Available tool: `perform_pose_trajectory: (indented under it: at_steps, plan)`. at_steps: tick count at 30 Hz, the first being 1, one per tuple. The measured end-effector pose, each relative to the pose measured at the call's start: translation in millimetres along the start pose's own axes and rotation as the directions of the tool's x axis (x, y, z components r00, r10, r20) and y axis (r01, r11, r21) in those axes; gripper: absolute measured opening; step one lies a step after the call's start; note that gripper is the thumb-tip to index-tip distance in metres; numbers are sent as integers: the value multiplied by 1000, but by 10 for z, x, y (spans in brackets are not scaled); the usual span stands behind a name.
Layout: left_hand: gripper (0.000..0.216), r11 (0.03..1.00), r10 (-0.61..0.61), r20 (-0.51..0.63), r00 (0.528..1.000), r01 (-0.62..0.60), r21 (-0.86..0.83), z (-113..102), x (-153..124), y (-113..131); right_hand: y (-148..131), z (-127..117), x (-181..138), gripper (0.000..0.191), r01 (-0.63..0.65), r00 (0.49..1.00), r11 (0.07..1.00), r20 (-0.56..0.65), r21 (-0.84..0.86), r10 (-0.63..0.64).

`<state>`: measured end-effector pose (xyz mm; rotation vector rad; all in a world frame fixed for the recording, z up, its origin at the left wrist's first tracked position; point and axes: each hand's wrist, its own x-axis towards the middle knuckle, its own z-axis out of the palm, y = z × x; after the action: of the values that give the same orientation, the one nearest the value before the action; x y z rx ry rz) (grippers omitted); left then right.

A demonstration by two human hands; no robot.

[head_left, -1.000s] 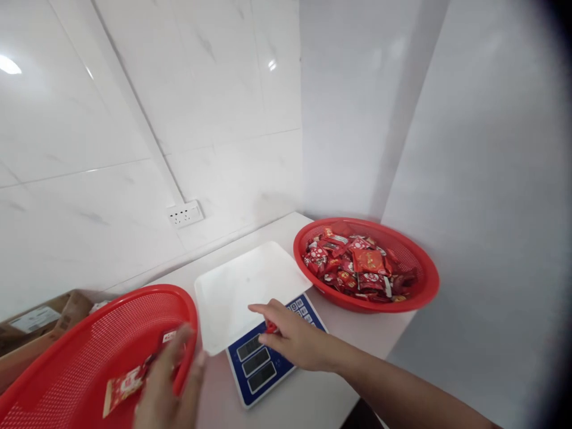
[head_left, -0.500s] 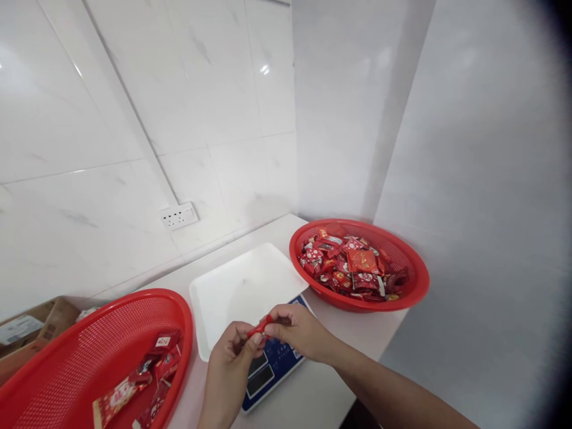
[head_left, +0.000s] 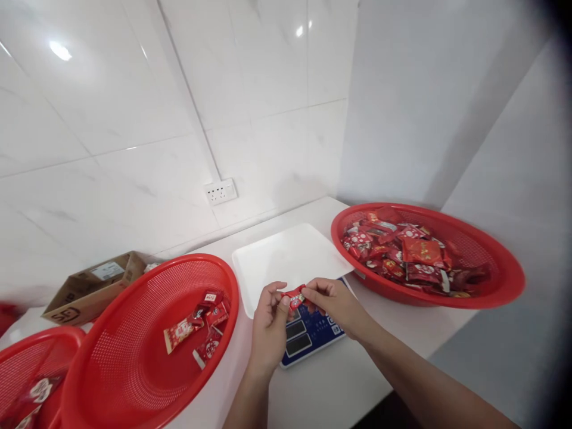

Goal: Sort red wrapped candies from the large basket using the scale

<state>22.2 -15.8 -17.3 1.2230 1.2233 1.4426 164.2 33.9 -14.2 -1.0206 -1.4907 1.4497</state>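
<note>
Between my two hands is a small red wrapped candy (head_left: 294, 296), its printed side facing me. My left hand (head_left: 270, 319) pinches the left end and my right hand (head_left: 334, 302) pinches the right end. Both hands are over the front of a weighing scale with a blue panel (head_left: 319, 332) and a white tray (head_left: 286, 253). To the right, a red basket (head_left: 500, 286) is heaped with red-wrapped snacks (head_left: 415, 253). On the left, another red basket (head_left: 134, 357) holds several red packets (head_left: 206, 322) along its right side.
A third red basket (head_left: 49, 339) with some packets is cut off at the lower left. Behind it stands an open cardboard box (head_left: 89, 292). The white table (head_left: 330, 387) meets a tiled wall with a power socket (head_left: 221, 192).
My view has swung left, so more of the left baskets and box shows. The candy has been turned and its printed face now shows; both hands still hold it.
</note>
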Motion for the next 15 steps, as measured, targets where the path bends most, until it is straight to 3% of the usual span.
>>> perform_pose_trajectory:
  at_steps: [4, 9, 12, 15]
  plan:
    - [21, 998, 66, -62, 996, -66, 10, -17, -30, -82, -1, 98, 5, 26, 76, 996, 991, -27, -109, -80]
    - [18, 993, 115, -116, 987, -119, -25, -62, -22, -116, 6, 167, 25, 25, 97, 995, 987, -18, -127, -101]
    - [19, 989, 94, -119, 988, -106, -103, -85, -12, -99, -4, 181, 32, 25, 43, 999, 997, -23, -62, -44]
    - [24, 977, 68, -24, 997, -71, -199, -89, -2, -92, -10, 202, 21, 26, 1, 999, 995, -49, 97, 4]
